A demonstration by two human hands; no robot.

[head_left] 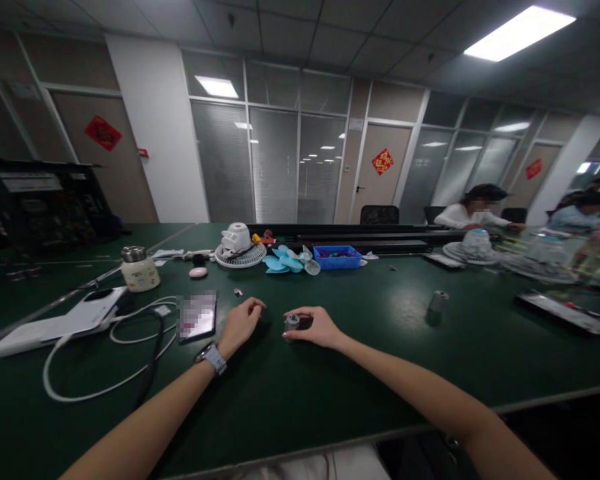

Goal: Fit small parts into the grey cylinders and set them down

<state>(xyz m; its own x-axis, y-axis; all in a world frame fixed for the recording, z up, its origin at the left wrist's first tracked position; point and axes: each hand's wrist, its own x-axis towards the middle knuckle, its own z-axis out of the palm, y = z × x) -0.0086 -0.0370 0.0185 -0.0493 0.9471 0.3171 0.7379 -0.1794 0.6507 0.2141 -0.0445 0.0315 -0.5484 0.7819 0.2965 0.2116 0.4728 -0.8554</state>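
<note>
A small grey metal cylinder (pixel 293 323), which looks like a small motor, stands upright at the table's middle. My right hand (pixel 320 328) grips it from the right, thumb on the near side and fingers on the far side. Just left of it, my left hand (pixel 241 325) hovers at or over the table with fingers loosely bent and no object visible in them. A watch (pixel 211 359) is on the left wrist. A similar cylinder (pixel 439 301) stands farther right on the green table (pixel 370 380).
Left of my hands lie a phone (pixel 198 316), a looped white cable (pixel 80 399) and a cream jar (pixel 140 270). Behind are a white fan part (pixel 239 250), blue fan blades (pixel 284 260) and a blue bin (pixel 337 257). A person (pixel 475 208) sits across at the right.
</note>
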